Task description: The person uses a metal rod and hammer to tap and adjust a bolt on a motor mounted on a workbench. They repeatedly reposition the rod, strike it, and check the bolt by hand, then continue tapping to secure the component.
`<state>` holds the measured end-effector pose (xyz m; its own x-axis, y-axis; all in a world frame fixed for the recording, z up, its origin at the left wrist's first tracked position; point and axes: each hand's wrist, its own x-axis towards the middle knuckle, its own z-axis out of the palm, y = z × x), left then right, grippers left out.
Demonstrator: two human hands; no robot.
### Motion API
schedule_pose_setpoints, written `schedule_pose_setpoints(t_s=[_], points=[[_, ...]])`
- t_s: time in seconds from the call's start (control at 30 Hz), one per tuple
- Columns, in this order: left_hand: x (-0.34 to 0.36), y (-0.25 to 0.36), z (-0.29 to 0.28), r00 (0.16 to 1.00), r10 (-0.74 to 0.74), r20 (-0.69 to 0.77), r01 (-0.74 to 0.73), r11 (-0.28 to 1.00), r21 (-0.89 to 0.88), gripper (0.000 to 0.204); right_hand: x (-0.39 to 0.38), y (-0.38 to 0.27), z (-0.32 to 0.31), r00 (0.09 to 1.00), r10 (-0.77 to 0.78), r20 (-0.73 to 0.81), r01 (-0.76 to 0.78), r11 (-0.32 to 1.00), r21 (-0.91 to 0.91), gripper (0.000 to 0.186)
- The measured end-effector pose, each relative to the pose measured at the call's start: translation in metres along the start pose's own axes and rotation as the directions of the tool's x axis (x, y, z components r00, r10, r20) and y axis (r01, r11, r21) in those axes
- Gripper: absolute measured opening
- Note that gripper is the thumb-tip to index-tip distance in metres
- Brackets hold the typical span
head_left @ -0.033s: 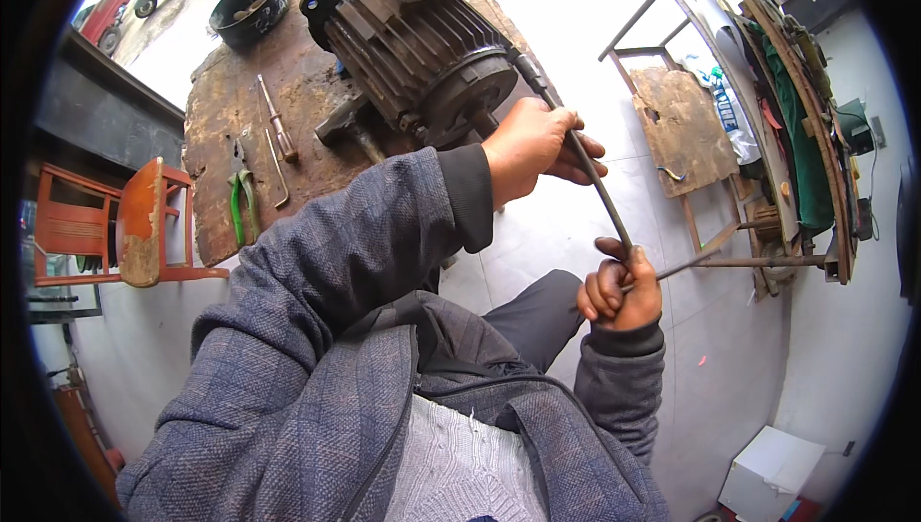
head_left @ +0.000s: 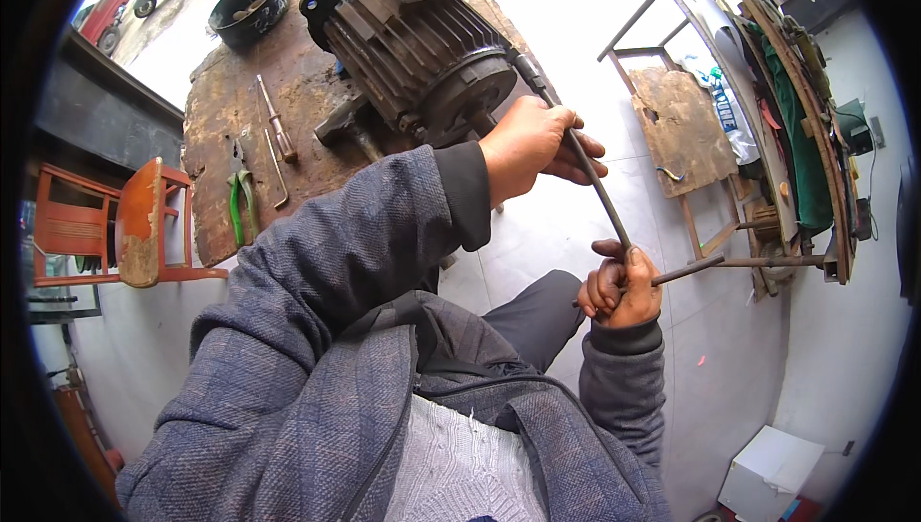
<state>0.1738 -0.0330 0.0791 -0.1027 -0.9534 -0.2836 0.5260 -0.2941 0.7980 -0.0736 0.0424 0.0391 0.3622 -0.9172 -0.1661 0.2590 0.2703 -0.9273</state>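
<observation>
An electric motor (head_left: 413, 52) with dark cooling fins lies on a worn wooden bench (head_left: 216, 129). From the lower rim of its round end cover, a long T-handle wrench (head_left: 606, 198) slants down towards me. My left hand (head_left: 530, 146) is closed around the shaft near the motor, thumb on top. At the near end, my right hand (head_left: 622, 290) grips the wrench where its crossbar (head_left: 693, 271) meets the shaft. The crossbar sticks out on both sides of that hand. Where the wrench meets the motor, the fastener cannot be made out.
Left of the motor lie a hammer (head_left: 350, 129), a screwdriver (head_left: 276, 124), a bent hex key (head_left: 279, 181) and green-handled pliers (head_left: 240, 198). A black round pan (head_left: 247, 9) stands behind them. Wooden chairs (head_left: 144, 225) are at left, a cluttered rack (head_left: 787, 129) at right.
The crossbar has turned in my right hand and now shows on both sides of it. That hand has shifted very slightly; my left hand and the motor stay almost still.
</observation>
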Motion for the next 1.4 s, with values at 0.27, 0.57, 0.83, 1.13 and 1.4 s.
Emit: schedule_pose_setpoints(t_s=[0.27,0.57,0.83,1.13,1.4], points=[[0.011,0.0,0.004,0.999,-0.034,0.024,0.036,0.993,-0.111,0.031,0.065,-0.068,-0.056,0.553,-0.239,0.798,0.768,-0.225,-0.6,0.021],[0.015,-0.008,0.003,0.999,0.03,0.02,-0.027,0.989,-0.144,0.032,0.007,-0.034,-0.095,0.991,-0.047,0.127,0.042,0.998,0.038,0.066],[0.016,-0.01,-0.005,0.993,0.067,0.095,-0.05,0.984,-0.173,0.028,0.016,0.012,-0.05,0.899,0.118,0.421,-0.253,0.926,0.281,0.07],[0.032,-0.016,-0.004,0.993,0.041,0.11,-0.01,0.964,-0.267,0.028,0.114,-0.055,-0.107,0.568,-0.294,0.769,0.633,-0.441,-0.636,0.033],[0.038,-0.021,-0.009,0.992,0.035,0.121,-0.001,0.962,-0.272,0.029,0.084,0.007,-0.122,0.813,-0.57,0.119,0.343,0.304,-0.889,0.034]])
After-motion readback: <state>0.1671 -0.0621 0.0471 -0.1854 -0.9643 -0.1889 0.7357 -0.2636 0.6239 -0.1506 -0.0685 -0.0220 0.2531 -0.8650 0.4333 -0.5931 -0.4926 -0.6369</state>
